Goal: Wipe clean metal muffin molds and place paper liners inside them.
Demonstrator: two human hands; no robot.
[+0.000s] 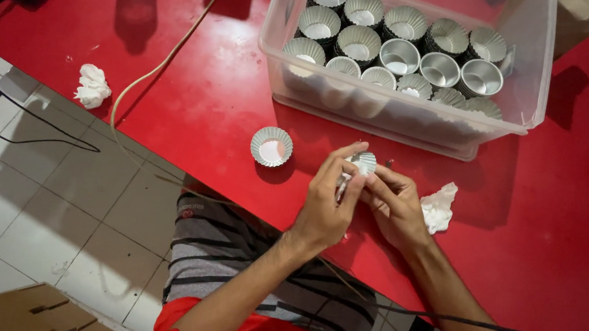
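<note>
My left hand and my right hand meet over the red table, both gripping one small fluted metal cup at the fingertips. A thin metal piece pokes down between my left fingers. To the left of my hands a single fluted cup with a white lining stands upright on the table. Behind them a clear plastic tub holds several fluted and plain metal cups, some with white filling.
A crumpled white tissue lies right of my right hand; another white wad lies at the table's left edge. A beige cord and black cable cross the table and tiled floor. Cardboard lies bottom left.
</note>
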